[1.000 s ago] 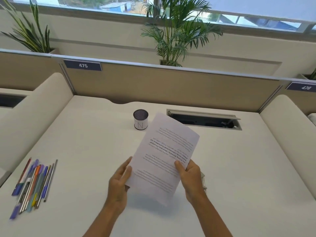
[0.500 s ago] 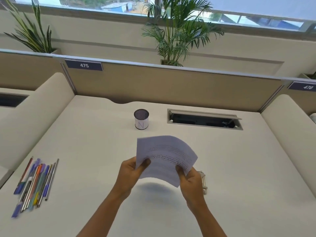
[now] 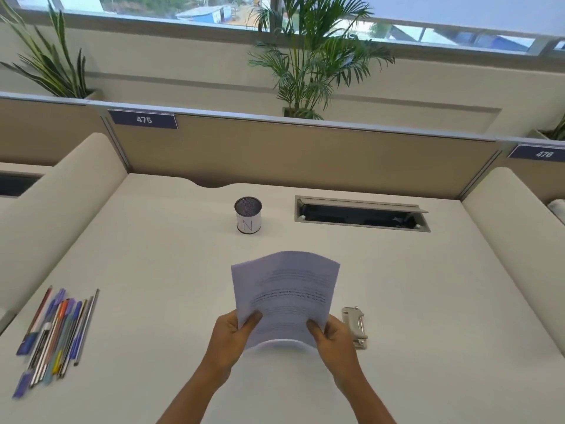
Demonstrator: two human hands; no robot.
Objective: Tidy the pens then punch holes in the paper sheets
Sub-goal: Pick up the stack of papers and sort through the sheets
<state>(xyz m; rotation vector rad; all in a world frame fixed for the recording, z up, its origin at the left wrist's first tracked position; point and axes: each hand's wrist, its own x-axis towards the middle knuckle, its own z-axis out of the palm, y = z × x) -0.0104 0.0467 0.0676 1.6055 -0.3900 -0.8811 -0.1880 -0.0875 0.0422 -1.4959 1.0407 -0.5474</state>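
Both my hands hold the printed paper sheets [image 3: 286,295] upright over the middle of the white desk, their bottom edge resting on the desk. My left hand [image 3: 234,338] pinches the lower left corner, my right hand [image 3: 331,336] the lower right. A grey hole punch [image 3: 356,325] lies on the desk just right of my right hand. Several coloured pens [image 3: 56,335] lie side by side in a loose row at the desk's left front. A mesh pen cup [image 3: 248,215] with an N label stands behind the sheets, nothing showing inside it.
An open cable hatch [image 3: 362,213] is set into the desk at the back right. A tan partition [image 3: 305,154] closes off the back, and padded side dividers [image 3: 55,203] flank the desk. Potted plants stand behind the partition.
The sheets went from tilted and held flat to upright and squared, with the lower edge brought down onto the desk. My left hand shifted its grip to the lower left corner.
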